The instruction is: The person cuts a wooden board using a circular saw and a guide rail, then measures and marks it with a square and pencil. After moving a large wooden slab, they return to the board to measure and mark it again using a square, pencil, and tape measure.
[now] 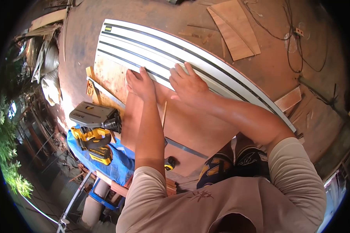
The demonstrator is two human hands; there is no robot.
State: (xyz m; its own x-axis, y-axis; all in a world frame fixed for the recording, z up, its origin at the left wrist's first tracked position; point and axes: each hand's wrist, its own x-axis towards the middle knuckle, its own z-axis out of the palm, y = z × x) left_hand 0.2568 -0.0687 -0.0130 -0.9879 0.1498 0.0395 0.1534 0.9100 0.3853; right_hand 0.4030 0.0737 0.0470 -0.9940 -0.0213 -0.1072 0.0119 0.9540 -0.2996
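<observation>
A long white guide rail (pixel 159 54) with black strips lies across a sheet of plywood (pixel 111 74), curved by the lens. My left hand (pixel 142 85) rests at the rail's near edge, its fingertips touching the edge and its fingers apart. To its right, my right hand (pixel 189 84) lies over the rail with the fingers spread on its surface. Neither hand is lifting the rail. A yellow and black cordless saw (pixel 93 130) stands left of my left forearm. Between my forearms lies a thin wooden strip (pixel 164 114).
Beneath the saw is a blue tarp (pixel 120 165). A metal ruler (pixel 186 148) and a tape measure (pixel 169 163) lie close to my body. Beyond the rail, a plywood offcut (pixel 235 29) and a power cord (pixel 288 52) are on the floor.
</observation>
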